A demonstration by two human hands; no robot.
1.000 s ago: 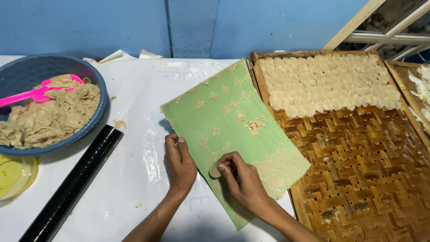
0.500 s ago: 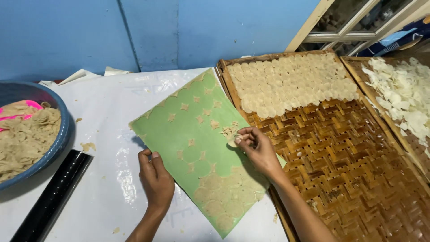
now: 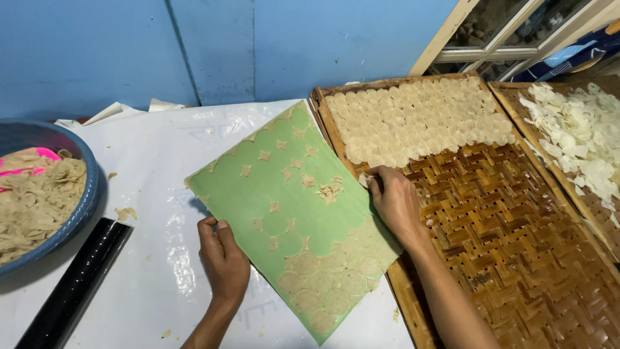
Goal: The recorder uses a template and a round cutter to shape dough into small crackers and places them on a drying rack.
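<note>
The left hand (image 3: 224, 258) lies palm down with fingers together and slightly curled, pressing the near-left edge of the green sheet (image 3: 284, 207), which rests at a slant on the white table (image 3: 148, 161) beside the woven tray (image 3: 516, 239). The right hand (image 3: 395, 199), forearm stretched across the tray's near corner, bends at the wrist with fingertips pinched on a thin dough round (image 3: 365, 180) at the tray's left rim, just below the rows of rounds (image 3: 413, 119) already laid there.
</note>
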